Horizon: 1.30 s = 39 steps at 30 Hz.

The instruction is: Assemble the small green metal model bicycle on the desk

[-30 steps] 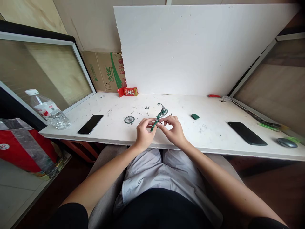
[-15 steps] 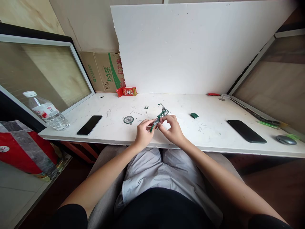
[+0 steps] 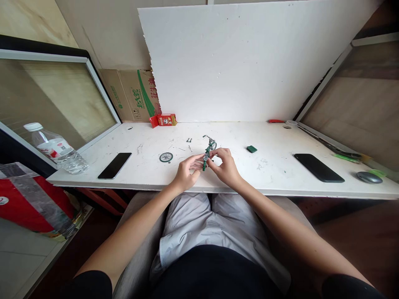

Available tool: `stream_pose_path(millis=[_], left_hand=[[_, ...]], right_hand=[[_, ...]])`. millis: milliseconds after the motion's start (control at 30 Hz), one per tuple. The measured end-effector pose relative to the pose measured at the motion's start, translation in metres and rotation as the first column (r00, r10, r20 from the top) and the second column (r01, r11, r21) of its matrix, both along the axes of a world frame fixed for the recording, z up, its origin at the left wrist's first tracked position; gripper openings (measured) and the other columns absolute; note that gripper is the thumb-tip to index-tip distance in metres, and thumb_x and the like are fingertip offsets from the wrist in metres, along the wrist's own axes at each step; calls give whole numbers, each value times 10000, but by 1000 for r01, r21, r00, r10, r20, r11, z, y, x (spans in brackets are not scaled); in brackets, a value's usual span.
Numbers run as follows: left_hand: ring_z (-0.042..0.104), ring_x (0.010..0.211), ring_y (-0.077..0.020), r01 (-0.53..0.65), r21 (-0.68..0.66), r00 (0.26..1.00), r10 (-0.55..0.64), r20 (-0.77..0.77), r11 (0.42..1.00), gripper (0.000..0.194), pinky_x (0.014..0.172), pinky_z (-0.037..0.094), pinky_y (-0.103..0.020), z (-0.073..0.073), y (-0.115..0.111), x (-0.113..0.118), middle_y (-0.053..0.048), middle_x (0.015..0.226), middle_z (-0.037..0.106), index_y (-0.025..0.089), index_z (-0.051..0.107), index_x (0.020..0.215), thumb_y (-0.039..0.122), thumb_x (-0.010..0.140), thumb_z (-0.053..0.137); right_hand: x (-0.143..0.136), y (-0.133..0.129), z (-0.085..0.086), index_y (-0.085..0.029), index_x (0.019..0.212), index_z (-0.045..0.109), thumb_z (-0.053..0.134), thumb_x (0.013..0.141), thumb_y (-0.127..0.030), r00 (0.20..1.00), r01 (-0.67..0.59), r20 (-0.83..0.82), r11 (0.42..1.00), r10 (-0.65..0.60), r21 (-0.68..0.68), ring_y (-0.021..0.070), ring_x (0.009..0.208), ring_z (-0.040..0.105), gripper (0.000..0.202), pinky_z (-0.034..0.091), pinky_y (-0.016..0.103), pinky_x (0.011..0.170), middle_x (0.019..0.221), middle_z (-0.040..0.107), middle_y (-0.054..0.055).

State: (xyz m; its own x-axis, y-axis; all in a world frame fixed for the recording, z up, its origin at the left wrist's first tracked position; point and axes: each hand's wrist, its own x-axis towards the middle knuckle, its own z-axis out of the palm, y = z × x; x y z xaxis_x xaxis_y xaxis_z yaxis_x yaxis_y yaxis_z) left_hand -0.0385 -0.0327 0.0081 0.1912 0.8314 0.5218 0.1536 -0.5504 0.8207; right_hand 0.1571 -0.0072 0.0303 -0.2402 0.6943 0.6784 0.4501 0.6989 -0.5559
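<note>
Clock centred on the bike, 12 pointing away from the person. Near to far:

Two bare hands working over the near edge of one white counter (image 3: pixel 274 174). Left hand (image 3: pixel 186 172) is holding its fingers fairly wide, fingertips resting by the bike's side, thumb standing clear. Right hand (image 3: pixel 227 168) is keeping its fingers narrow, thumb and forefinger pinching the bike.

One mouse (image 3: pixel 369 177) sitting at about 4, one black slab (image 3: pixel 319 167) lying at 3 to 4, nearer in. One dark phone (image 3: pixel 114 165) lying flat between 8 and 9. One clear bottle (image 3: pixel 56 149) with a white cap leaning at 9, beyond the phone.

One green miniature bike (image 3: pixel 207 153) hanging between the hands, handlebar end pointing to 12, one wheel showing on it. One loose wheel (image 3: pixel 166 157) lying at 9. One green block (image 3: pixel 252 148) sitting at 3. Two small green parts (image 3: pixel 189 140) lying together at 10, a few thin bits scattering near them; too small to count.

Farther: one red box (image 3: pixel 167 120) sitting at 10 to 11, one red item (image 3: pixel 276 121) lying at 2. One cardboard box (image 3: pixel 134 95) standing at 10, one white board (image 3: pixel 230 62) standing upright at 12.
</note>
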Motion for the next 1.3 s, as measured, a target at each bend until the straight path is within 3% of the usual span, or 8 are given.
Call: stream_pose_path(millis=[67, 200, 367, 700, 833, 1033, 1300], left_hand=[[776, 978, -221, 59, -57, 998, -58, 14, 997, 584, 889, 638, -354, 5, -1, -6, -164, 1271, 733, 168, 581, 1467, 198, 889, 664], [785, 829, -194, 60, -115, 998, -59, 16, 992, 569, 804, 631, -323, 14, -3, -11, -145, 1176, 750, 184, 537, 1475, 366, 961, 699], [788, 779, -182, 72, -119, 997, -72, 0, 990, 577, 774, 622, -298, 14, 0, -11, -106, 1083, 767, 196, 530, 1473, 451, 984, 698], [708, 596, -157, -87, -122, 992, 98, 82, 989, 481, 547, 567, -249, 5, -1, 0, -49, 830, 748, 182, 681, 1269, 576, 994, 651], [693, 540, -149, -58, -147, 994, 71, 88, 987, 442, 490, 515, -234, 12, 0, -4, -49, 806, 738, 190, 695, 1282, 539, 1029, 599], [695, 632, -126, 166, -228, 986, -166, 18, 959, 582, 595, 593, -248, 26, -1, -18, -40, 939, 711, 205, 587, 1451, 311, 904, 758], [690, 665, -132, 185, -216, 983, -182, 34, 959, 471, 649, 594, -248, 34, -2, -18, 8, 783, 655, 201, 602, 1328, 345, 918, 784]], right_hand=[[1, 1, -1, -271, 972, 645, 668, 966, -266, 1000, 2, 15, 1000, -2, 3, 289, 1046, 598, 25, 470, 473, 971, 989, 720, 46], [3, 2, -1, -270, 1000, 658, 667, 983, -279, 997, -51, 52, 999, 50, 15, 297, 1080, 585, 21, 481, 472, 971, 1021, 723, 58], [6, 6, -2, -270, 1010, 665, 653, 1000, -298, 986, -136, 101, 990, 133, 26, 292, 1054, 591, 32, 478, 478, 968, 1029, 734, 61], [4, 2, -4, -261, 987, 626, 629, 1023, -347, 951, -254, 171, 966, 257, -36, 267, 1008, 594, 94, 500, 446, 934, 990, 689, 64], [5, 4, -4, -267, 1029, 624, 596, 1043, -363, 958, -254, 127, 966, 258, -47, 263, 1017, 612, 101, 512, 443, 929, 1023, 696, 70], [8, 6, -3, -262, 1043, 614, 562, 1044, -337, 952, -267, 134, 961, 275, -71, 250, 980, 628, 91, 523, 429, 905, 1015, 684, 70], [4, 4, -10, -249, 1094, 562, 516, 972, -179, 948, -277, 142, 959, 284, -66, 239, 955, 631, 149, 524, 409, 861, 1055, 663, 77]])
